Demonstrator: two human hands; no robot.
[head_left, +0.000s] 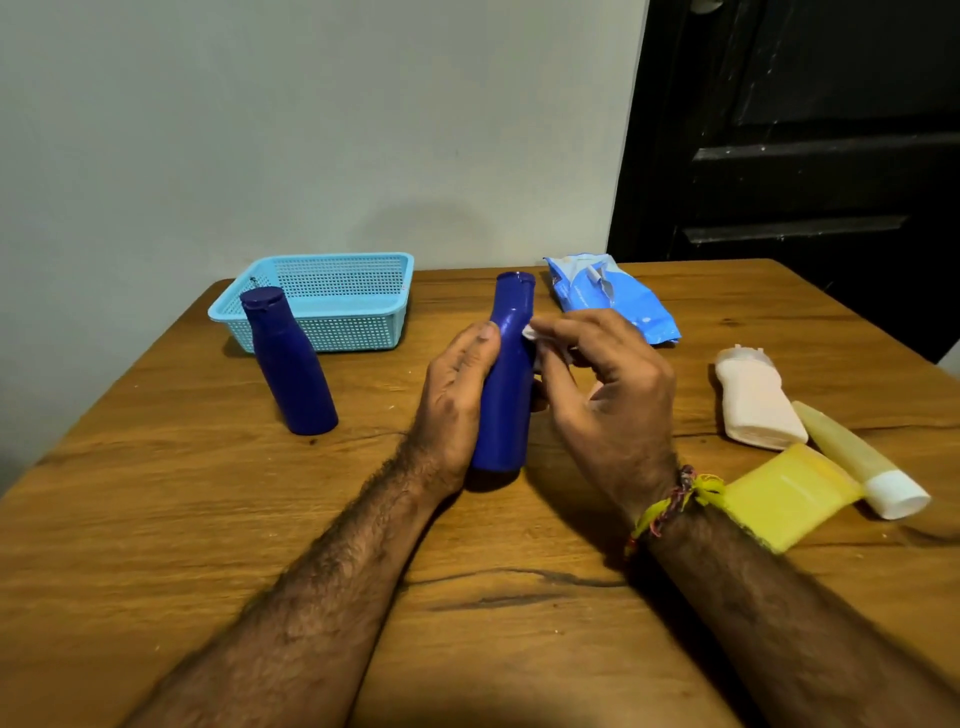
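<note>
- Left hand (457, 395) of mine is wrapped around the blue bottle (505, 431), thumb up on its shoulder, holding it upright with the base on the tabletop (493, 597), about mid-table.
- My right hand (608, 400) pinches a small white wipe (532, 332) in its fingertips and presses it against the bottle's neck, just under the closed cap.
- I judge the step in hand to be wiping this bottle clean, with the neck being done now.
- Next I'd want to work the wipe down the body and turn the bottle in the left hand's grip so the far side gets covered.
- A second blue bottle (291, 364), cap shut, stands apart to the left, just in front of the light blue basket (332, 325).
- None of the bottles is in that basket yet. It's probably where they end up.
- Both bottles are opaque, so I cannot tell how full they are.
- Behind my right hand lies a blue packet of wipes (613, 301), its top flap apparently peeled back.
- Off to the right lie a white bottle (756, 410), a yellow tube (852, 460) with a white cap and a yellow sachet (784, 501), close together and not being handled.
</note>
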